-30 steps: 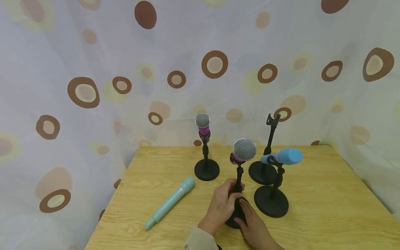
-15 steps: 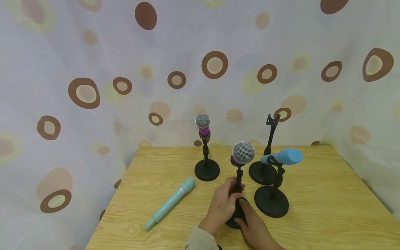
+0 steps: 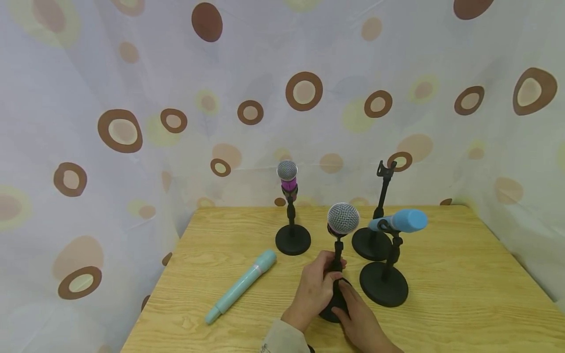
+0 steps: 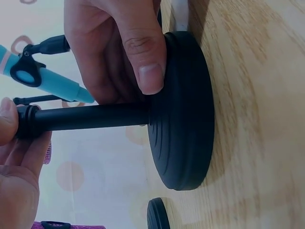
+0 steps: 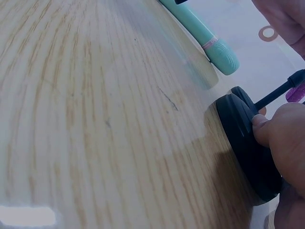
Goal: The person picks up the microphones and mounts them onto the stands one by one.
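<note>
A microphone (image 3: 343,218) with a silver mesh head is clipped in a black desk stand (image 3: 338,249) near the front of the table. My left hand (image 3: 311,290) grips the stand's pole at its collar, thumb and fingers on either side in the left wrist view. Lower down, my right hand (image 3: 363,321) holds the round black base (image 4: 183,119), its thumb on the upper face. The base stands at the tabletop. In the right wrist view the right hand (image 5: 288,148) covers part of the base.
A mint-green microphone (image 3: 242,285) lies left on the wooden table (image 3: 459,274). Behind stands a purple microphone on a stand (image 3: 293,240). At right are a blue microphone (image 3: 408,221) on its stand and a bare stand (image 3: 372,244). A patterned curtain (image 3: 265,59) backs the table.
The silver microphone head has dropped slightly and shifted a little left, with less of its purple body showing. Both hands keep their places on the stand.
</note>
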`<state>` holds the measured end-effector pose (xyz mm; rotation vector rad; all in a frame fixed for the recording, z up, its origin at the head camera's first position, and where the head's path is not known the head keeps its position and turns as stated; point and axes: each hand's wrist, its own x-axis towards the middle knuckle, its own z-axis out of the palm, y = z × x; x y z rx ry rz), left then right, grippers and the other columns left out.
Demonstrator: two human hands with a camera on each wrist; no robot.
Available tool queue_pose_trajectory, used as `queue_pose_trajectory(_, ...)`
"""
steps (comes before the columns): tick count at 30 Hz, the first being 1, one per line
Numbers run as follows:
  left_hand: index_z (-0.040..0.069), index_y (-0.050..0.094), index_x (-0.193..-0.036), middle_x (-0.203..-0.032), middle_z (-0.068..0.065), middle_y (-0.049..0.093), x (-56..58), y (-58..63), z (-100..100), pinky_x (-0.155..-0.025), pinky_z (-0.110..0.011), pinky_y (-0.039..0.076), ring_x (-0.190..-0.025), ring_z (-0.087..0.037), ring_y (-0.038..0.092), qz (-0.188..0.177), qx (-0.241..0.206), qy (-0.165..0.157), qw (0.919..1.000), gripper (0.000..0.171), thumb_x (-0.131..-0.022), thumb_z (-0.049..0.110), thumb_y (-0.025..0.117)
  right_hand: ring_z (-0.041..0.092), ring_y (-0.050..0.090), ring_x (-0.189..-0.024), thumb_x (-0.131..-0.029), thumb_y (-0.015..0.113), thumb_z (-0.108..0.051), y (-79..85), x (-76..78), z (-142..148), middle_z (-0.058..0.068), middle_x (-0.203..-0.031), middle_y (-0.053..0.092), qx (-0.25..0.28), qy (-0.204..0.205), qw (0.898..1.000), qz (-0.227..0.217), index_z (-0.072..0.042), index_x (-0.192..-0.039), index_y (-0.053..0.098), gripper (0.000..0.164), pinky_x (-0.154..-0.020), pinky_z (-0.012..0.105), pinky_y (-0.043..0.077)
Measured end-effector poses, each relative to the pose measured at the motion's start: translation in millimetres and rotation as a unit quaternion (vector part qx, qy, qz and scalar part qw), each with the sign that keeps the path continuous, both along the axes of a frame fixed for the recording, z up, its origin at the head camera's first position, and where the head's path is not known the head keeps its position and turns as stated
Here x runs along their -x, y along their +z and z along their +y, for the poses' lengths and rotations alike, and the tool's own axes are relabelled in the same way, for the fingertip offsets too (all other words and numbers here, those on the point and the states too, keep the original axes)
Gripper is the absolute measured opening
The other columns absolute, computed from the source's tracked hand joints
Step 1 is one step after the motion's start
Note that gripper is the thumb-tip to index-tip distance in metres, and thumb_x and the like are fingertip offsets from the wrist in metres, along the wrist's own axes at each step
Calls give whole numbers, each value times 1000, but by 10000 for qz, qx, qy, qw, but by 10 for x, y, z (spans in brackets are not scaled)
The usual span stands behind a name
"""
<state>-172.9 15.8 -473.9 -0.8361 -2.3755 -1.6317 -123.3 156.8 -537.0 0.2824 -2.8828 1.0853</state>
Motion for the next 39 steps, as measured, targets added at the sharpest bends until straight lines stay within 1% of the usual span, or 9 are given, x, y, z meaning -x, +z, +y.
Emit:
queue_pose_trajectory(4, 17, 50, -130, -115, 2, 70, 5, -14, 3, -95, -22, 53, -108, -7, 67, 153, 79, 63, 9998, 40, -95, 2, 61, 41, 43, -139, -95, 65, -15, 8, -2, -1, 25, -151, 42, -13, 10, 10000, 21, 5, -146, 40, 60, -109, 54, 41)
queue_pose_trajectory(8, 13, 53, -126, -115, 0, 70, 7, -17, 3, -95, -22, 54, -108, -7, 68, 289, 80, 77, 9995, 34, -95, 2, 61, 41, 44, -138, -95, 65, -15, 12, 3, -4, 25, -150, 42, -3, 13, 10000, 87, 6, -146, 40, 60, -109, 54, 41)
queue_pose_trajectory(14, 12, 56, -119, -115, -1, 71, 11, -16, 7, -94, -20, 53, -108, -6, 68, 106, -75, 28, 9999, 25, -96, 3, 60, 42, 44, -138, -95, 66, -15, 11, 12, -7, 25, -150, 43, -4, -7, 9999, 126, 6, -146, 40, 60, -108, 54, 41)
queue_pose_trajectory(17, 14, 53, -125, -115, 0, 70, 4, -17, 11, -94, -20, 53, -108, -6, 67, 58, -48, 64, 10000, 31, -96, 3, 60, 42, 44, -138, -95, 65, -15, 9, 14, -5, 25, -150, 43, 2, 3, 10000, 97, 5, -146, 40, 60, -108, 54, 41)
queue_pose_trajectory(22, 15, 51, -130, -114, 1, 70, -9, -20, 14, -94, -22, 54, -108, -7, 68, 362, 138, 174, 9991, 38, -95, 2, 61, 41, 43, -139, -95, 65, -15, -2, 19, 4, 25, -150, 42, -41, 40, 10000, 72, 5, -146, 40, 60, -109, 54, 41)
queue_pose_trajectory(25, 13, 54, -123, -113, -1, 70, -6, -26, 15, -92, -20, 54, -107, -7, 68, 517, 96, 151, 9985, 31, -95, 1, 61, 41, 43, -139, -95, 65, -15, -3, 18, 6, 25, -151, 41, -26, 47, 10000, 33, 5, -146, 40, 60, -109, 54, 41)
queue_pose_trajectory(31, 12, 55, -117, -114, -3, 71, -2, -4, 10, -90, -18, 54, -106, -7, 68, 238, -87, 27, 9997, 26, -95, 0, 60, 42, 42, -139, -96, 64, -15, 15, 11, 7, 25, -152, 40, 29, 10, 10000, -84, 5, -147, 39, 61, -109, 54, 40)
queue_pose_trajectory(34, 15, 52, -124, -114, -2, 71, -7, 1, 18, -92, -19, 54, -107, -7, 68, 183, 17, 95, 9998, 33, -95, 1, 60, 42, 42, -140, -96, 64, -16, 19, 8, 8, 25, -152, 40, 25, 12, 9999, -113, 6, -147, 39, 61, -109, 54, 40)
queue_pose_trajectory(39, 17, 50, -129, -113, -1, 71, -7, -19, 18, -92, -20, 54, -105, -7, 68, 514, 212, 233, 9982, 39, -95, 4, 62, 42, 42, -139, -96, 64, -16, 0, 7, 10, 25, -152, 41, -13, 34, 10000, -26, 6, -146, 39, 60, -109, 54, 40)
